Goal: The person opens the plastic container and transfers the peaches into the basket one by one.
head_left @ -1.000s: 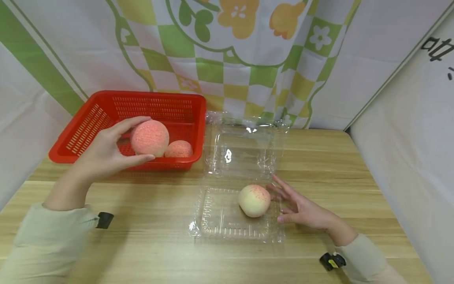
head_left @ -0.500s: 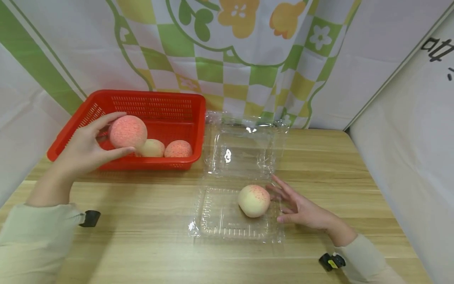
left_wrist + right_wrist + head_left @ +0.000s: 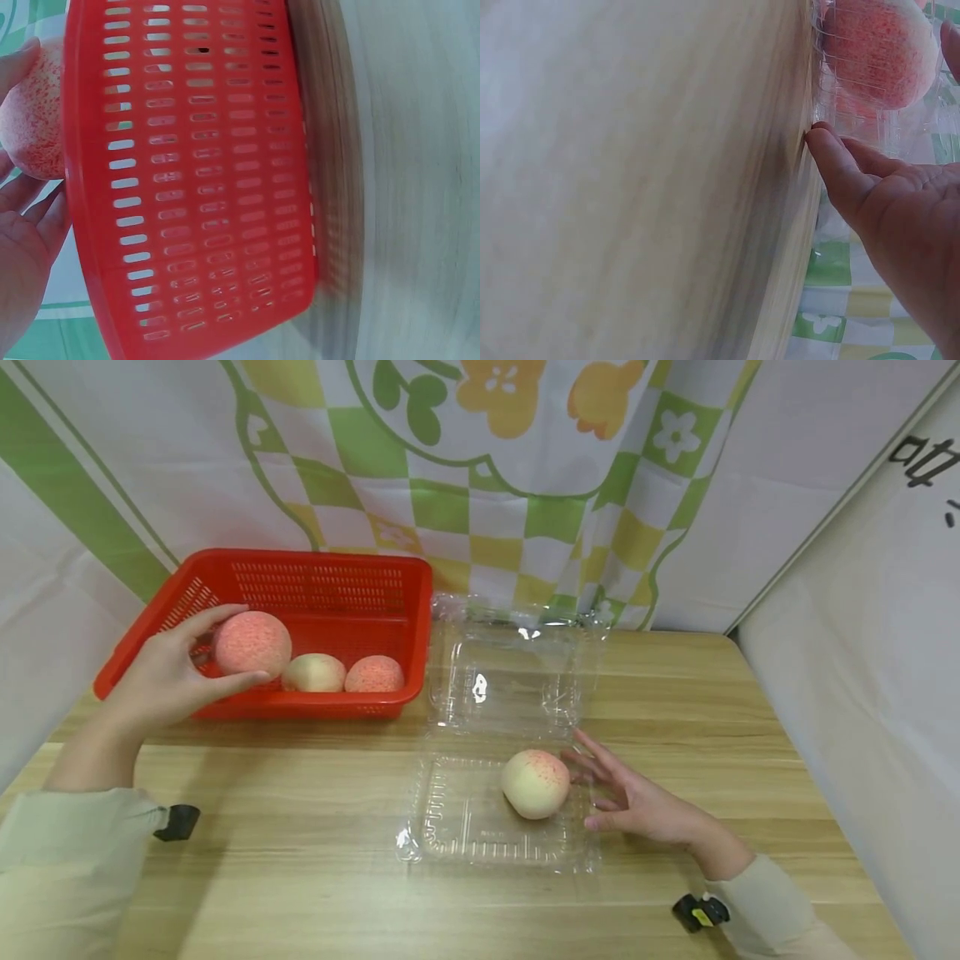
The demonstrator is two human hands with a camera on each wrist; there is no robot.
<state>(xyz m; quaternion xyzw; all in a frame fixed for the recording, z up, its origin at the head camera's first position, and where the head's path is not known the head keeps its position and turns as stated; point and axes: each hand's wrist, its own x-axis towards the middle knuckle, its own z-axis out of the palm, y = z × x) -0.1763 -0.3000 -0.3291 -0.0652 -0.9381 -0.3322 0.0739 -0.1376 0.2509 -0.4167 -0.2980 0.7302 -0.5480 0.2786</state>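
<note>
My left hand (image 3: 165, 672) holds a pink peach (image 3: 252, 646) between thumb and fingers, at the left part of the red basket (image 3: 416, 627). The left wrist view shows that peach (image 3: 36, 112) just over the basket's rim. Two more peaches lie in the basket, a pale one (image 3: 315, 673) and a pink one (image 3: 375, 674). On the table, a clear plastic clamshell box (image 3: 457, 827) lies with its lid folded back. One pale peach with a pink blush (image 3: 536, 783) sits in its tray. My right hand (image 3: 637, 797) rests at the tray's right edge, fingers spread and loosely bent.
The clamshell's lid (image 3: 510, 677) lies just right of the basket. A patterned curtain (image 3: 480, 485) hangs behind the table (image 3: 315, 877). White sheeting (image 3: 870, 677) stands to the right.
My left hand has moved left along the basket with its peach, and the pale peach in the basket has come into view. The right hand stays in place.
</note>
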